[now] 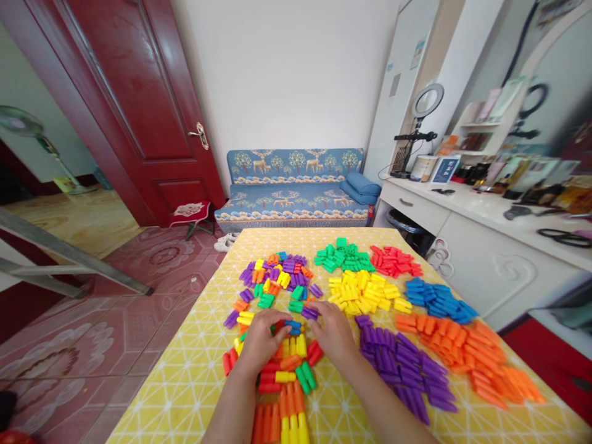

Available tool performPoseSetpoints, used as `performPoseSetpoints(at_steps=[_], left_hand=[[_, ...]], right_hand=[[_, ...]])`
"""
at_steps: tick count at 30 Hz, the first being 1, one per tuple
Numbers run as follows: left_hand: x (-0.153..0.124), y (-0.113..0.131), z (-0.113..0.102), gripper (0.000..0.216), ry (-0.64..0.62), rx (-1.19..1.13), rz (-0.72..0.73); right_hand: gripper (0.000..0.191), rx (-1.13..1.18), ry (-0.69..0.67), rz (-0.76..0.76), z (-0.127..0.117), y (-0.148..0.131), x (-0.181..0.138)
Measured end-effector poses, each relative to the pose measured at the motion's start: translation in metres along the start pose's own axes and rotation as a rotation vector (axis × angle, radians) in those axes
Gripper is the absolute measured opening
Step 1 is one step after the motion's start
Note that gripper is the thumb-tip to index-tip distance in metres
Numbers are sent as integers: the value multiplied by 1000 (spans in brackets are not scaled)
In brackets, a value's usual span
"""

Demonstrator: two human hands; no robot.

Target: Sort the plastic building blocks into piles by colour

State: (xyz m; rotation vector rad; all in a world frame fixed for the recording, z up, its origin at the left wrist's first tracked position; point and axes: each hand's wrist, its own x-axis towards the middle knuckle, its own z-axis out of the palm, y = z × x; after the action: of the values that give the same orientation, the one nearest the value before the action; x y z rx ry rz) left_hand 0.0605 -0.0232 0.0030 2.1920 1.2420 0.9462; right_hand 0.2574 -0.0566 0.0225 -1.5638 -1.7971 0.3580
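My left hand is curled low over the left-hand arrangement of plastic tube blocks, thumb and forefinger bent inward. What lies between those fingers is mostly hidden. Just past its fingertips is a blue block. My right hand has thumb and forefinger at the end of a purple block, seemingly pinching it. Beneath and between both hands are joined-looking blocks, among them a green block, a yellow block and a red block. Orange blocks reach toward the near edge.
A mixed pile lies at the table's far left. Sorted heaps stand to the right: green, red, yellow, blue, orange, purple. Beyond the yellow tablecloth are a sofa and a dresser.
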Motion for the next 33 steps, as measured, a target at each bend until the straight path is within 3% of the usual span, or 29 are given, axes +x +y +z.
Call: performPoseSetpoints(at_steps=[4,7,11,17,20,24,28,33], left_hand=[[0,-2,2,17,5,-11,-27],[0,-2,2,16,0,-16,-30],[0,-1,2,16,0,-9,-37],[0,-1,1,16,-10,-1,-37],[0,-1,1,16,-9,-3,-39],[0,-3,2,15,1,-32,-48],[0,-4,2,15,12,-93,-41],[-1,3,-1,12,27,-209,-28]], right_hand=[[35,-15,20,-59,-50,19,-15],[29,-70,-44,-81,-84,40,-27],[32,-128,-167,-78,-101,57,-38],[38,-172,-275,-157,-92,55,-43],[27,-224,-287,-162,-92,49,-42],[14,-248,-212,-151,-86,41,-35],[12,-57,-164,-155,-57,24,-29],[49,236,-207,-72,-7,-6,-26]])
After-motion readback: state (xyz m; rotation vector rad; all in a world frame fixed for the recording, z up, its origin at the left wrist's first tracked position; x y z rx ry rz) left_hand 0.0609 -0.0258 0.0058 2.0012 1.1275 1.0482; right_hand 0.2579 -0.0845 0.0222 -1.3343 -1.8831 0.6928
